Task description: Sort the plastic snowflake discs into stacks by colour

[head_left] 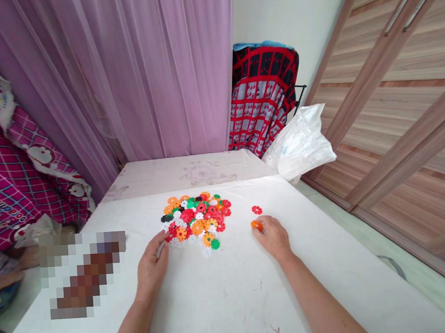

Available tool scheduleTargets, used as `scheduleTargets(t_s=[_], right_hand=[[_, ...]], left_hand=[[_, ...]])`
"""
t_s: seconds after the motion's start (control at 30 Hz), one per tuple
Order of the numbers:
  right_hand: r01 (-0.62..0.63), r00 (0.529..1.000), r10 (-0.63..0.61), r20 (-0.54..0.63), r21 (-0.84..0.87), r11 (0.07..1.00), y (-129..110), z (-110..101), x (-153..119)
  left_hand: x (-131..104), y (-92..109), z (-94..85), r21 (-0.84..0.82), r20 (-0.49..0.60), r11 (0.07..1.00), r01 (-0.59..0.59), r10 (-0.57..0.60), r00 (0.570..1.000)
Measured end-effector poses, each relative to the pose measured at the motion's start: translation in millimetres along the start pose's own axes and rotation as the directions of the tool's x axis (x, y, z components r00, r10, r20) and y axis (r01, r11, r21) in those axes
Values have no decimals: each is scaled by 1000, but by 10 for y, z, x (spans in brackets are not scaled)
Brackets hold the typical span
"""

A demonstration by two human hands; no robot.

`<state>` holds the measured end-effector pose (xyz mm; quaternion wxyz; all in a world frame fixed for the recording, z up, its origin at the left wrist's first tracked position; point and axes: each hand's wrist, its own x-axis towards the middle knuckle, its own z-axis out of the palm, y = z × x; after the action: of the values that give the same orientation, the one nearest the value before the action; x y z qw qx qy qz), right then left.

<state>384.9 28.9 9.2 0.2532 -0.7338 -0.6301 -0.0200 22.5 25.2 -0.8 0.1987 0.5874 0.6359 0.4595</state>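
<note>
A heap of flower-shaped plastic discs (188, 217) in red, orange, white, green and black lies on the white-covered table (223, 297). My left hand (153, 263) is at the heap's near left edge, its fingertips by red and white discs. A gap shows between its thumb and fingers, and I see nothing held there. To the right of the heap, my right hand (272, 238) pinches an orange disc (257, 226), partly covered by the fingers. Just beyond that hand a single red disc (257, 209) lies flat, apart from the heap.
A blurred-out patch (88, 275) covers something on the table's left. Purple curtains (164, 79) hang behind the table. At the right back stand a white plastic bag (300, 141) and a red checked cloth (259, 99). A wooden wardrobe (388, 101) lines the right side.
</note>
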Motion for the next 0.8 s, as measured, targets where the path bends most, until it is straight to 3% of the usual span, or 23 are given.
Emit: scheduleTargets(t_s=[0.13,0.5,0.8], right_hand=[[-127,992,126,-18,-49,991,86,-38,29],[-104,994,103,-20,-83,991,79,-39,47],[-164,986,166,5,-122,979,28,-106,55]], left_hand=[[12,-1,-4,11,9,1000,2,-2,1000],[2,32,-10,22,5,1000,6,-6,1000],[8,-24,10,-2,-1,1000,-20,20,1000]])
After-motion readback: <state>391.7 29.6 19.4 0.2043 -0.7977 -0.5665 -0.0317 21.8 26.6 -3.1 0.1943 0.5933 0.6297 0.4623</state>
